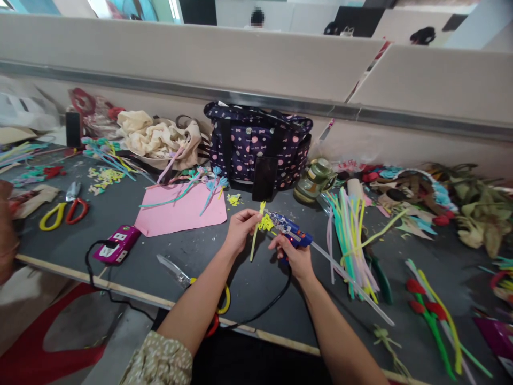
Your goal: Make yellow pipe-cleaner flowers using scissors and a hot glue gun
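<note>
My left hand (pixel 241 231) pinches a yellow pipe-cleaner stem (pixel 254 243) that stands nearly upright, with small yellow pieces at its top. My right hand (pixel 294 255) is wrapped around a blue hot glue gun (pixel 292 231), its nozzle pointing left at the top of the stem. A long clear glue stick (pixel 352 284) juts out of the gun's back end. Just behind the stem lies a small pile of yellow pieces (pixel 265 222) on the dark table. Scissors with yellow and red handles (pixel 225 300) lie partly hidden under my left forearm.
A pink sheet (pixel 182 216) with pipe-cleaner flowers lies left. Behind are a patterned bag (pixel 256 136), a phone (pixel 264 179) and a lidded jar (pixel 315 182). Bundled pipe cleaners (pixel 352 240) stand right. A purple power box (pixel 117 244) and more scissors (pixel 72 203) lie left, near another person's arm (pixel 6 235).
</note>
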### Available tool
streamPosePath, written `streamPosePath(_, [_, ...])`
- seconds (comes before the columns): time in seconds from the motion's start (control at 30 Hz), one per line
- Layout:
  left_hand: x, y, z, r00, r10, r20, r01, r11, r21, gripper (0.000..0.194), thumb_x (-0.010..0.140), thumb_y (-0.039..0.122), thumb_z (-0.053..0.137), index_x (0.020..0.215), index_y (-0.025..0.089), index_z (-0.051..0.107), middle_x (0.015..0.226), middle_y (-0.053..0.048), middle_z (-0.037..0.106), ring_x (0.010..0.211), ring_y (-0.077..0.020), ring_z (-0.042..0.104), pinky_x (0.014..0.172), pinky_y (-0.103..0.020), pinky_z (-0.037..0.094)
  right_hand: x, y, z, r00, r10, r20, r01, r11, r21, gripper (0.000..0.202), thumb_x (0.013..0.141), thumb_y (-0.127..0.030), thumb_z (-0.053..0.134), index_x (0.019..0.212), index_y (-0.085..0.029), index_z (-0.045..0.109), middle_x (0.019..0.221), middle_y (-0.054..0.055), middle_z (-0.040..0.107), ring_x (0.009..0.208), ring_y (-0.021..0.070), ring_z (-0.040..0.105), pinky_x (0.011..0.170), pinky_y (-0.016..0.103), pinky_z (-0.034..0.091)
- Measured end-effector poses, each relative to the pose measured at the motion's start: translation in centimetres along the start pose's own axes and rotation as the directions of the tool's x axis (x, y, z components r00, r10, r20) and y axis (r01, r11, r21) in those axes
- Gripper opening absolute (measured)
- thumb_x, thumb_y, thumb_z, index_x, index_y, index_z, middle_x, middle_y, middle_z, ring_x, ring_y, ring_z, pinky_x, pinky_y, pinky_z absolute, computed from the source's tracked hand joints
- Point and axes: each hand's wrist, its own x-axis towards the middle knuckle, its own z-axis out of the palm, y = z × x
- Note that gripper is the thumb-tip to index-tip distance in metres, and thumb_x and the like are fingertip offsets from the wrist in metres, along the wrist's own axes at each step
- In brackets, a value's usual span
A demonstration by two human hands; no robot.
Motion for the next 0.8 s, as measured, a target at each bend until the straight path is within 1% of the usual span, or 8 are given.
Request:
streamPosePath(0.2, [-0.12,0.05,0.0,1.0,0.007,0.019,-0.008,1.0,0.008,0.022,0.066,0.033,0.076,0.072,0.015,0.066,0.056,0.004,0.051,0.045,-0.0037,0.036,0.043,-0.018,0.025,0.01,-0.21,0.13,0.999,0.018,-0.027,-0.017,1.0,0.014,0.029,0.074,-0.044,0.069,0.067,-0.017,0.062,0.057,0.001,0.064,0.041,0.0078,0.046,0.04,0.021,0.041])
streamPosePath(0.4, [-0.09,-0.19,-0.22,1.0,0.004,0.03,-0.004,1.0,0.025,0.022,0.068,0.034,0.075,0.074,0.015,0.065,0.06,0.003,0.053,0.047,-0.0032,0.037,0.044,-0.017,0.026,-0.11,-0.43,0.31,0.998,0.044,-0.043,-0.043,0.999,0.02,0.031,0.072,-0.045,0.07,0.068,-0.016,0.061,0.051,-0.001,0.06,0.04,0.0069,0.046,0.039,0.019,0.038])
streamPosePath(0.53, [-0.14,-0.18,-0.19,0.999,0.002,0.033,-0.003,1.0,0.03,0.022,0.068,0.034,0.075,0.075,0.015,0.066,0.06,0.003,0.053,0.047,-0.0034,0.037,0.044,-0.018,0.026,-0.16,-0.62,0.41,0.997,0.057,-0.041,-0.057,0.998,0.007,0.033,0.071,-0.047,0.07,0.065,-0.016,0.06,0.05,-0.001,0.059,0.04,0.0073,0.046,0.039,0.02,0.038])
streamPosePath(0.8, [-0.14,-0.15,-0.13,0.999,0.016,0.036,-0.017,0.999,0.036,0.024,0.067,0.036,0.074,0.074,0.015,0.065,0.058,0.004,0.051,0.046,-0.0037,0.037,0.043,-0.018,0.026,-0.26,-0.97,0.63,0.995,0.065,-0.073,-0.068,0.997,-0.027,0.038,0.07,-0.049,0.07,0.056,-0.016,0.057,0.046,-0.002,0.055,0.039,0.0067,0.046,0.041,0.019,0.038])
